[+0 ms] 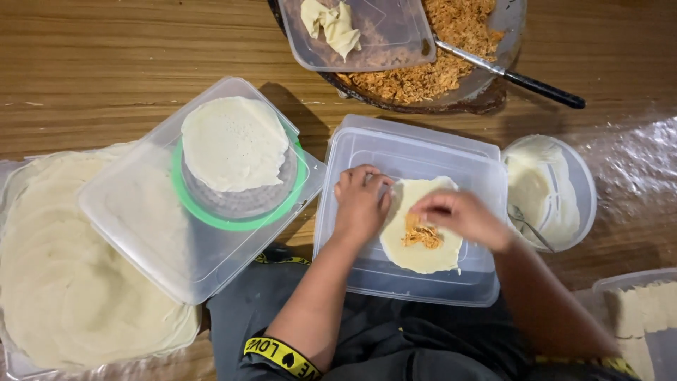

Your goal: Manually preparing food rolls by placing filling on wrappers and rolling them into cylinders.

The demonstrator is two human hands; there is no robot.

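Wrapper (pixel 423 243) between hands, left hand (pixel 361 204) pinning edge, right hand (pixel 462 215) over filling (pixel 422 234).

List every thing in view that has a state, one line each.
Round wrapper: flat on upturned container, filling at centre.
Left hand: pressing wrapper's edge.
Right hand: over the filling, blurred.
Pan: part-full of shredded filling.
Small bowl: holds pale paste, spoon inside.

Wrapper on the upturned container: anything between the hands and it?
Nothing visible. The left hand rests on the round wrapper's left edge, and the right hand hovers at the shredded filling on its middle, atop the clear container.
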